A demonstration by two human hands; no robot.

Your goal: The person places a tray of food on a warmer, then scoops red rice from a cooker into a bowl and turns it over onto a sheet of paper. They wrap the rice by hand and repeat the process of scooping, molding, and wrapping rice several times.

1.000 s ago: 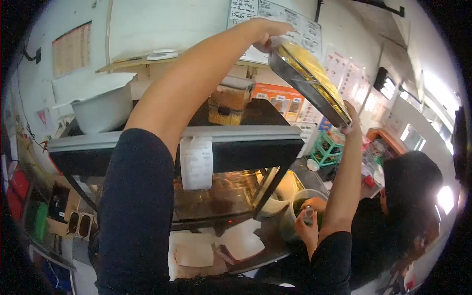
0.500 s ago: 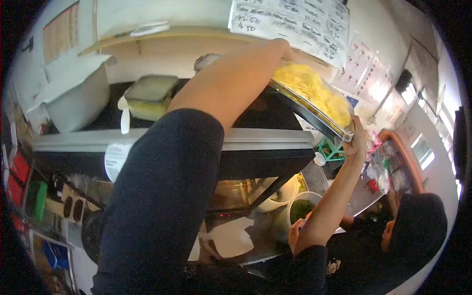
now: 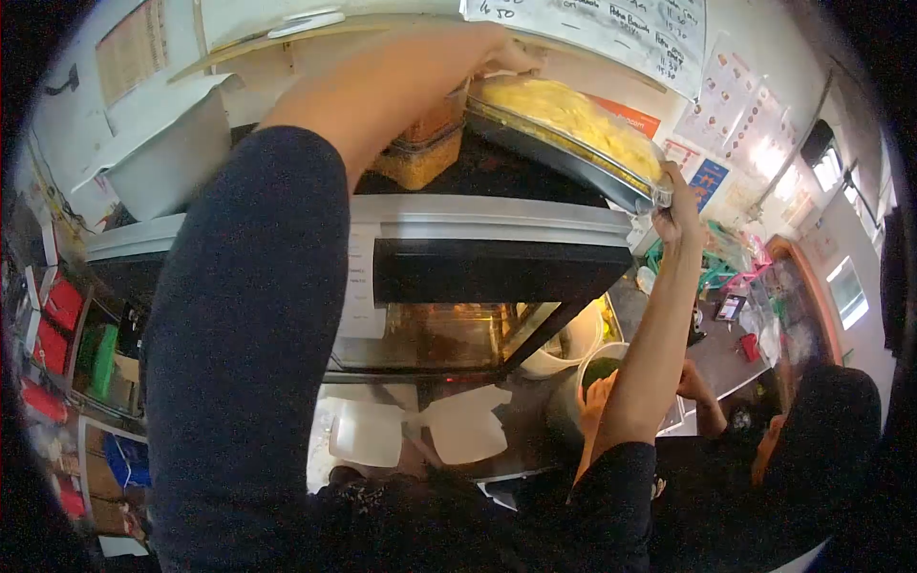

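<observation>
1. Just in front of the person's body, two open white boxes [image 3: 368, 435] lie side by side before a black cabinet [image 3: 497, 272].
2. To their right, partly hidden by the person's right forearm, a co-worker's hand [image 3: 594, 401] is at a pale tub [image 3: 562, 411] with green contents.
3. Down the cabinet's front hangs a paper slip [image 3: 361, 310].
4. Over the cabinet's top, a black tray [image 3: 559, 156] heaped with yellow food [image 3: 559, 107] slants down rightward; contact underneath cannot be told.
5. The right hand [image 3: 680, 205] grips its lower right end; the left hand [image 3: 509, 59] grasps the upper left end.
6. Between left forearm and tray sits an orange-brown-filled container [image 3: 420, 162].
7. Behind, a handwritten board [image 3: 616, 40] hangs on the wall.
</observation>
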